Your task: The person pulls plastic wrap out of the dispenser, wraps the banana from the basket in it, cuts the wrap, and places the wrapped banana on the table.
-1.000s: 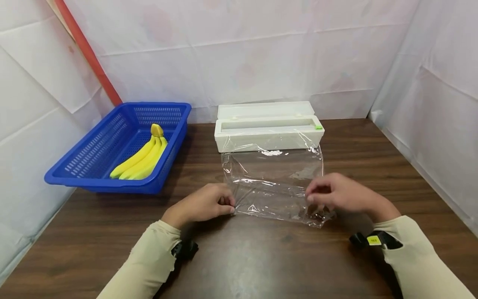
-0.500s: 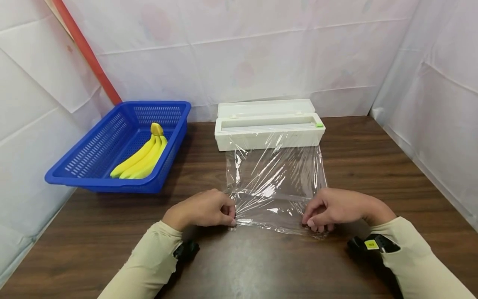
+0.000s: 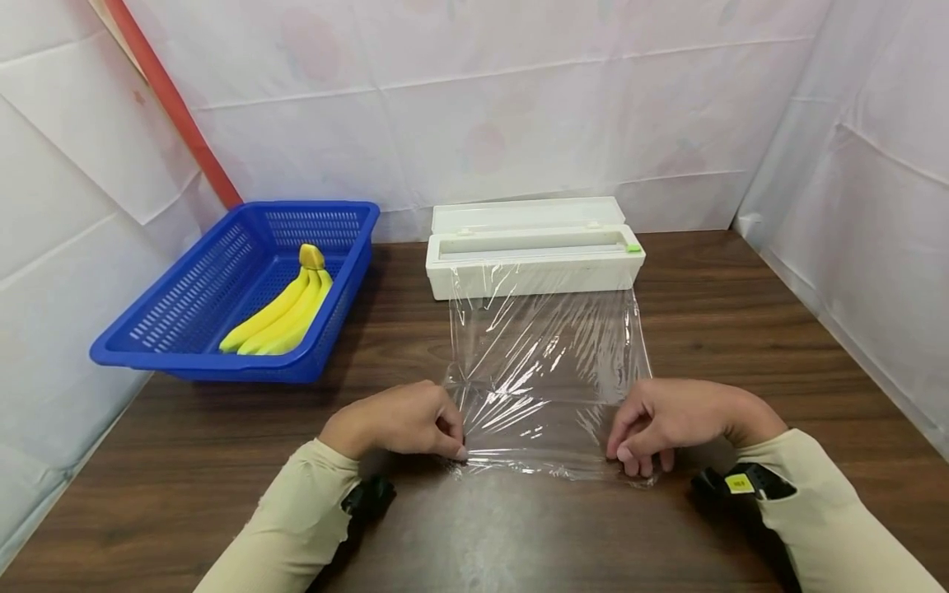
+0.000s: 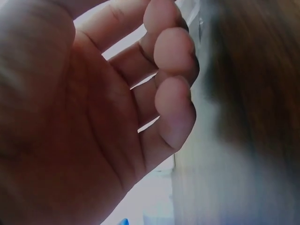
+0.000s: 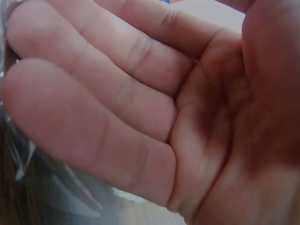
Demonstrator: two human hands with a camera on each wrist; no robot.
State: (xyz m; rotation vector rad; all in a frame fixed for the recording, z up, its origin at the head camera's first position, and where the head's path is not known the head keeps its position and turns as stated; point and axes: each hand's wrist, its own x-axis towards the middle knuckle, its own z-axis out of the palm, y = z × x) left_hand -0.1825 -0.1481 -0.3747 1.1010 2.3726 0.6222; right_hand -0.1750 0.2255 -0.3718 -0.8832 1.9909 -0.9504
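A sheet of clear plastic wrap [image 3: 541, 371] runs from the white wrap dispenser [image 3: 534, 276] toward the person, taut and creased with shiny folds. At its near left corner, the left hand [image 3: 408, 420] pinches the film between thumb and forefinger. The right hand [image 3: 675, 424] pinches the near right corner, its other fingers bent down close to the table. In the left wrist view the left fingers [image 4: 173, 112] are curled above the table; the right wrist view shows crinkled film [image 5: 18, 154] beside the right fingertips. The dispenser's lid stands open, and a green slider [image 3: 633, 248] sits at its right end.
A blue plastic basket [image 3: 208, 361] holds a bunch of yellow bananas [image 3: 285, 313] on the left of the dark wooden table [image 3: 489, 535]. White sheeting [image 3: 519, 107] hangs behind and at both sides. A red strip [image 3: 174, 103] slants down at the back left.
Both hands have drawn the film toward the person, so more of it stretches out from the dispenser. It was slack and rumpled; now it is tighter. The right hand has settled on its corner.
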